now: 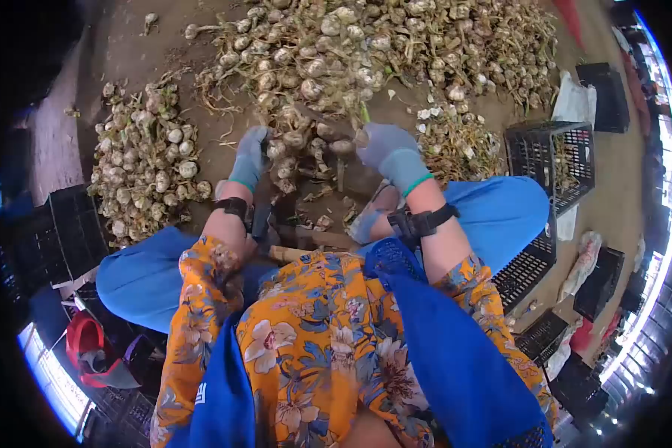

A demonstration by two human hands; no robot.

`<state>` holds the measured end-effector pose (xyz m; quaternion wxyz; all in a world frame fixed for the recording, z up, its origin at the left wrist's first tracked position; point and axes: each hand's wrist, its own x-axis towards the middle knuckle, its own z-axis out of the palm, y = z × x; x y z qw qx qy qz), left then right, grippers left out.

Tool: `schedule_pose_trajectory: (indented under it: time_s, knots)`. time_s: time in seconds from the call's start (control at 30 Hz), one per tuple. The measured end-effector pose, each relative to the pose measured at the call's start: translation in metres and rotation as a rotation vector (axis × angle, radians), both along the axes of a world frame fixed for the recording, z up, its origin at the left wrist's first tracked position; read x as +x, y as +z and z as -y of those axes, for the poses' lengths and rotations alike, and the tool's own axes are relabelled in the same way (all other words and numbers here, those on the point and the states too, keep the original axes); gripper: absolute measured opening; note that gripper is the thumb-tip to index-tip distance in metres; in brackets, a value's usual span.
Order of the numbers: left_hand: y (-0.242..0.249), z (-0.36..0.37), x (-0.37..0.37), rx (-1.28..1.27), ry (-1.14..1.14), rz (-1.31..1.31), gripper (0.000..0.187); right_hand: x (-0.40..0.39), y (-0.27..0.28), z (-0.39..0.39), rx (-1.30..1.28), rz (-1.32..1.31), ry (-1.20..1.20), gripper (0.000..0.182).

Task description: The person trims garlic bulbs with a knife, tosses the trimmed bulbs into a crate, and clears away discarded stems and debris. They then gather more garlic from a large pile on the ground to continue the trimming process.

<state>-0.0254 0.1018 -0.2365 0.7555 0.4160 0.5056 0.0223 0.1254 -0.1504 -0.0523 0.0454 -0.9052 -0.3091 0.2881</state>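
Note:
Both my hands wear grey-blue gloves and are held low in front of me, on either side of a clump of garlic bulbs [295, 140] with dry stalks. My left hand [252, 154] has its fingers curled against bulbs at the clump's left edge. My right hand [389, 151] is closed around garlic stalks at the other side; its fingertips are partly hidden. A greenish stalk [365, 112] sticks up beside it. Just beyond lies a large heap of garlic [313, 63] with stalks attached.
A smaller garlic pile [145, 160] lies to the left. Loose skins and trimmings [459, 145] are heaped right of my right hand. Black plastic crates [530, 160] stand by my right knee. A wooden piece [287, 254] lies between my legs, and a red bag [89, 347] sits at lower left.

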Motion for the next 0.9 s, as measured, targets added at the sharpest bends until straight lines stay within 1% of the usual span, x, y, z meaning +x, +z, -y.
schedule_pose_trajectory:
  time_s: [0.03, 0.1, 0.13, 0.17, 0.23, 0.27, 0.3, 0.37, 0.4, 0.43, 0.5, 0.53, 0.57, 0.6, 0.63, 0.67, 0.7, 0.73, 0.77, 0.8, 0.83, 0.87, 0.9]
  knots:
    - [0.022, 0.005, -0.007, 0.01, 0.005, -0.01, 0.027, -0.004, -0.001, -0.003, -0.007, -0.009, -0.011, 0.034]
    - [0.079, 0.018, -0.011, -0.304, 0.061, 0.375, 0.024, -0.011, -0.002, -0.014, 0.028, -0.031, 0.024, 0.031]
    - [0.102, 0.027, -0.011, -0.324, 0.006, 0.463, 0.022, -0.013, 0.001, -0.02, 0.05, -0.036, 0.051, 0.028]
    - [0.117, 0.032, -0.015, -0.319, 0.008, 0.468, 0.022, -0.017, 0.003, -0.026, 0.054, -0.032, 0.055, 0.028]
    - [0.135, 0.042, -0.019, 0.354, -0.393, 0.516, 0.023, -0.029, 0.01, -0.034, 0.151, -0.007, 0.087, 0.026]
    - [0.138, 0.044, -0.016, 0.638, -0.536, 0.364, 0.022, -0.034, 0.017, -0.033, 0.208, -0.01, 0.116, 0.024]
    - [0.144, 0.048, -0.017, 0.635, -0.543, 0.371, 0.022, -0.036, 0.019, -0.034, 0.206, -0.006, 0.107, 0.024]
    - [0.176, 0.06, -0.022, 0.405, -0.666, 0.269, 0.02, -0.038, 0.022, -0.032, 0.257, -0.022, 0.172, 0.024]
    - [0.203, 0.074, -0.022, 0.342, -0.618, 0.313, 0.018, -0.038, 0.02, -0.028, 0.321, -0.019, 0.211, 0.022]
    - [0.204, 0.076, -0.022, 0.341, -0.626, 0.317, 0.018, -0.035, 0.016, -0.024, 0.32, -0.015, 0.203, 0.022]
    - [0.206, 0.079, -0.024, 0.201, -0.556, 0.446, 0.018, -0.026, 0.004, -0.018, 0.365, -0.065, 0.223, 0.025]
    - [0.209, 0.08, -0.024, 0.2, -0.56, 0.452, 0.018, -0.018, -0.012, -0.008, 0.364, -0.06, 0.218, 0.025]
    - [0.212, 0.079, -0.023, 0.23, -0.627, 0.456, 0.018, -0.006, -0.033, 0.002, 0.242, -0.073, 0.103, 0.026]
    - [0.216, 0.075, -0.02, 0.265, -0.693, 0.462, 0.017, 0.003, -0.043, 0.005, 0.125, -0.081, -0.012, 0.028]
    - [0.219, 0.072, -0.018, 0.299, -0.748, 0.465, 0.017, 0.003, -0.037, -0.001, 0.128, -0.072, -0.004, 0.028]
    - [0.223, 0.072, -0.018, 0.432, -0.815, 0.404, 0.018, -0.011, -0.022, -0.003, 0.506, -0.298, -0.109, 0.031]
    - [0.219, 0.077, -0.021, 0.413, -0.815, 0.402, 0.018, -0.027, -0.007, 0.0, 0.879, -0.526, -0.233, 0.033]
    - [0.217, 0.077, -0.017, 0.456, -0.87, 0.364, 0.018, -0.039, 0.04, -0.004, 0.821, -0.79, -0.285, 0.03]
    - [0.216, 0.077, -0.011, 0.507, -0.925, 0.327, 0.019, -0.04, 0.028, -0.012, 0.826, -0.776, -0.287, 0.03]
    - [0.218, 0.077, -0.009, 0.358, -0.901, 0.263, 0.023, -0.046, 0.006, -0.019, 0.987, -0.555, -0.199, 0.029]
    - [0.221, 0.082, -0.01, 0.355, -0.907, 0.26, 0.023, -0.052, 0.001, -0.023, 1.135, -0.33, -0.107, 0.027]
    - [0.224, 0.089, -0.009, 0.436, -0.799, 0.268, 0.029, -0.051, 0.006, -0.018, 1.188, -0.626, -0.264, 0.022]
    - [0.228, 0.094, -0.009, 0.514, -0.685, 0.275, 0.039, -0.047, -0.001, -0.013, 1.192, -0.628, -0.261, 0.022]
